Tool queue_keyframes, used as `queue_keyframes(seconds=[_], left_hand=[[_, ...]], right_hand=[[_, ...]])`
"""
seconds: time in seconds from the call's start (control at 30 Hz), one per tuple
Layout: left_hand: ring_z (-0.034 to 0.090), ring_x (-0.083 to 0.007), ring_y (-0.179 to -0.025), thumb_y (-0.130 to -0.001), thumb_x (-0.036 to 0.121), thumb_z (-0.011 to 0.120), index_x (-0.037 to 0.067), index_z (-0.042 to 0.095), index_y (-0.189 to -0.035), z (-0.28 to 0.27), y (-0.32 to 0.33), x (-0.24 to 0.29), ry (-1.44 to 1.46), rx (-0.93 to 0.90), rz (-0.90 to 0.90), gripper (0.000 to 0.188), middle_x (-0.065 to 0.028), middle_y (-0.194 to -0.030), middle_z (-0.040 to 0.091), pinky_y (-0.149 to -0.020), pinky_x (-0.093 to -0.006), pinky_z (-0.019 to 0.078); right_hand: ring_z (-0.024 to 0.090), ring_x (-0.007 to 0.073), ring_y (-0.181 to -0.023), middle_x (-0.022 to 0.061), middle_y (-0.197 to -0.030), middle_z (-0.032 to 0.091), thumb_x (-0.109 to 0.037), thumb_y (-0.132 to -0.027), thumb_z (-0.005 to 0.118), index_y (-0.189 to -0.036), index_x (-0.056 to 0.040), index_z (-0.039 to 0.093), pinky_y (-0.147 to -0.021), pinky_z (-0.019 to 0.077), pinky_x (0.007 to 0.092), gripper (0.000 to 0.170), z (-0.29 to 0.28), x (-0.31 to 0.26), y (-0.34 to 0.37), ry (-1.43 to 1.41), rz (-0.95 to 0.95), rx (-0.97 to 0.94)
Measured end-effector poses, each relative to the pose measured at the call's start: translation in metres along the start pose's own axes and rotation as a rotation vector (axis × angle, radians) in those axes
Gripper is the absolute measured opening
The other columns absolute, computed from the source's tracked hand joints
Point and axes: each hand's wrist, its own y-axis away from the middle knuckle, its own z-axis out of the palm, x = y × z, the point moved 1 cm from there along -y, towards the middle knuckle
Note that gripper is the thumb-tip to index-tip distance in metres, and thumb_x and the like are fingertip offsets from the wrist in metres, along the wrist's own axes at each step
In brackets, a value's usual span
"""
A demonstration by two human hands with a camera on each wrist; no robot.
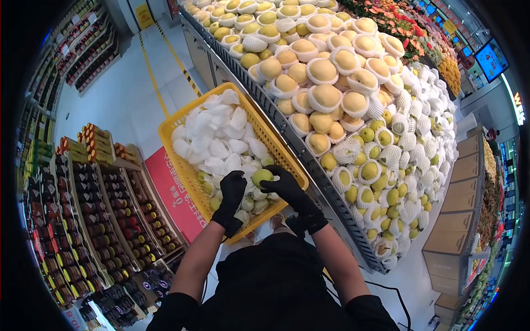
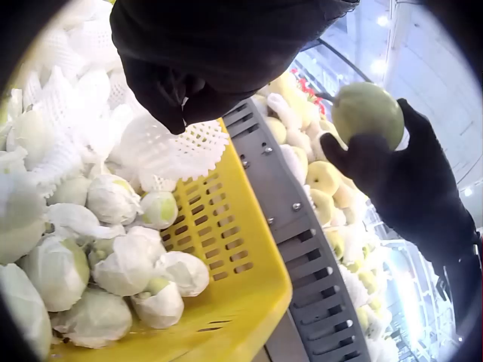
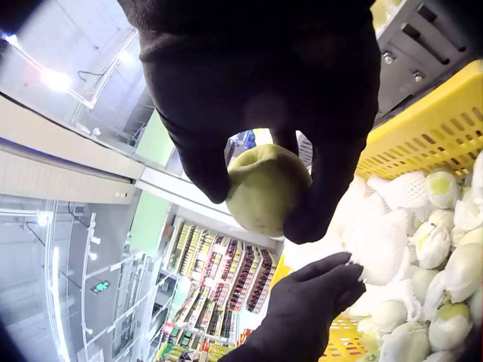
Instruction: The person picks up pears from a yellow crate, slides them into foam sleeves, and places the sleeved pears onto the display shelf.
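Observation:
My gloved right hand (image 1: 281, 185) grips a bare green pear (image 1: 262, 177) between thumb and fingers above the yellow crate (image 1: 165, 132). The pear's stem shows in the left wrist view. Close beside it, my gloved left hand (image 1: 233, 190) has its fingertips drawn together on a small white piece (image 3: 352, 264), mostly hidden by the fingers. A white foam net (image 2: 177, 147) shows just below this hand in the left wrist view. Paper-wrapped pears (image 2: 113, 200) fill the crate's near part; loose white foam nets (image 1: 215, 127) are heaped in its far part.
A slanted display of yellow pears (image 1: 326, 96) in foam nets rises to the right, behind a grey slotted rail (image 1: 287, 129). Smaller green pears (image 1: 381, 179) lie nearer on it. Shelves of jars (image 1: 105, 231) stand left, with a red floor mat (image 1: 174, 193) between.

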Motion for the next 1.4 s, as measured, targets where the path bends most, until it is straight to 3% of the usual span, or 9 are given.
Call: queue_keyframes(seconds=[0.1, 0.23, 0.37, 0.6, 0.8, 0.93, 1.07, 1.17, 1.4], left_hand=[[0.061, -0.0122, -0.069, -0.075, -0.002, 0.063, 0.003, 0.068, -0.095, 0.001, 0.000, 0.022, 0.196, -0.013, 0.013, 0.021, -0.0057, -0.077, 0.067, -0.067, -0.0265, 0.0503], [0.059, -0.0115, -0.069, -0.078, -0.006, 0.060, 0.000, 0.066, -0.098, -0.012, 0.000, 0.055, 0.296, -0.033, -0.002, 0.022, -0.0050, -0.080, 0.065, -0.066, -0.0256, 0.0500], [0.059, -0.0114, -0.073, -0.078, -0.008, 0.058, -0.001, 0.064, -0.102, -0.017, 0.001, 0.061, 0.494, -0.015, -0.068, 0.026, -0.0063, -0.088, 0.064, -0.065, -0.0250, 0.0497], [0.058, -0.0109, -0.081, -0.077, -0.012, 0.058, 0.001, 0.058, -0.108, -0.022, 0.001, 0.078, 0.593, -0.154, -0.047, 0.034, -0.0049, -0.098, 0.062, -0.068, -0.0241, 0.0505], [0.061, -0.0137, -0.085, -0.079, -0.010, 0.059, 0.003, 0.052, -0.118, -0.036, 0.005, 0.100, 0.684, -0.276, 0.035, 0.042, -0.0071, -0.100, 0.062, -0.071, -0.0261, 0.0531], [0.061, -0.0139, -0.080, -0.081, -0.004, 0.063, 0.010, 0.031, -0.138, -0.048, 0.006, 0.129, 0.818, -0.338, -0.075, 0.066, -0.0099, -0.095, 0.062, -0.066, -0.0275, 0.0538], [0.058, -0.0141, -0.078, -0.074, 0.005, 0.076, 0.007, 0.033, -0.135, -0.052, 0.002, 0.135, 0.508, -0.167, -0.060, 0.075, -0.0088, -0.090, 0.059, -0.065, -0.0277, 0.0512], [0.058, -0.0156, -0.085, -0.071, 0.009, 0.080, 0.007, 0.037, -0.131, -0.055, -0.012, 0.114, 0.101, -0.013, 0.213, 0.074, -0.0089, -0.095, 0.058, -0.073, -0.0304, 0.0502], [0.060, -0.0179, -0.094, -0.084, 0.013, 0.067, -0.002, 0.051, -0.111, -0.067, -0.019, 0.123, 0.567, -0.324, -0.033, 0.035, -0.0094, -0.103, 0.060, -0.082, -0.0316, 0.0501]], right_hand=[[0.061, 0.0200, -0.099, 0.0127, -0.111, 0.059, -0.018, -0.074, 0.078, -0.122, 0.0017, 0.051, -0.081, 0.0531, 0.0298, 0.059, 0.014, -0.009, 0.000, 0.346, -0.152, 0.035], [0.061, 0.0187, -0.100, 0.0121, -0.114, 0.060, -0.018, -0.071, 0.078, -0.122, -0.0008, 0.054, -0.088, 0.0489, 0.0312, 0.059, 0.012, -0.002, -0.006, 0.291, -0.136, 0.094], [0.063, 0.0205, -0.094, 0.0131, -0.110, 0.062, -0.019, -0.071, 0.079, -0.119, -0.0009, 0.055, -0.081, 0.0511, 0.0305, 0.057, 0.018, -0.010, 0.006, 0.313, -0.150, 0.151], [0.063, 0.0174, -0.094, 0.0127, -0.108, 0.062, -0.016, -0.070, 0.080, -0.120, -0.0026, 0.051, -0.082, 0.0508, 0.0287, 0.060, 0.017, 0.011, 0.001, 0.537, -0.360, 0.303], [0.058, 0.0192, -0.104, 0.0111, -0.116, 0.055, 0.000, -0.071, 0.077, -0.123, -0.0033, 0.045, -0.089, 0.0497, 0.0318, 0.062, 0.012, 0.024, 0.005, 0.219, -0.541, 0.247], [0.057, 0.0209, -0.107, 0.0102, -0.119, 0.053, 0.006, -0.070, 0.075, -0.125, -0.0038, 0.043, -0.092, 0.0496, 0.0340, 0.064, 0.012, 0.017, 0.012, -0.053, -0.434, 0.135], [0.057, 0.0228, -0.109, 0.0127, -0.120, 0.053, 0.006, -0.070, 0.074, -0.126, -0.0045, 0.042, -0.092, 0.0500, 0.0351, 0.065, 0.021, 0.000, 0.025, -0.043, -0.456, 0.100], [0.058, 0.0232, -0.109, 0.0138, -0.120, 0.054, 0.005, -0.071, 0.074, -0.127, -0.0047, 0.042, -0.091, 0.0503, 0.0350, 0.065, 0.021, -0.003, 0.028, -0.064, -0.471, 0.093], [0.057, 0.0201, -0.106, 0.0117, -0.118, 0.054, 0.002, -0.073, 0.074, -0.123, -0.0003, 0.046, -0.090, 0.0501, 0.0329, 0.057, 0.013, -0.012, 0.026, 0.006, -0.478, 0.241]])
